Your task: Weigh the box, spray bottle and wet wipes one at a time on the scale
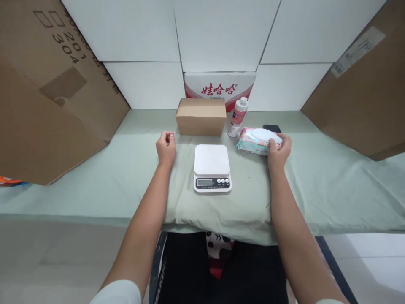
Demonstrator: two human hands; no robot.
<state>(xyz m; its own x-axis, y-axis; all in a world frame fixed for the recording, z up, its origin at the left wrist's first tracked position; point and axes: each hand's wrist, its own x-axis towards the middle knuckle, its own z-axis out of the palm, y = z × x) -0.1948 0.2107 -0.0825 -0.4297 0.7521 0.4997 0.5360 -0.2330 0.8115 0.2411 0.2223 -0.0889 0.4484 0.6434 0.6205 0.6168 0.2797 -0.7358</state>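
Our right hand (pixel 279 148) grips the wipes pack (pixel 257 141), which lies on the bench toward its rear edge, just right of the bare kitchen scale (pixel 211 167); nothing weighed yet, we judge. Our left hand (pixel 166 147) rests clenched, holding nothing.

We see only a sliver of the phone (pixel 272 127) behind the wipes (pixel 257 141); the scale (pixel 211 168) display is too small to read; the left carton (pixel 47 84) is cut off at the frame's edge.
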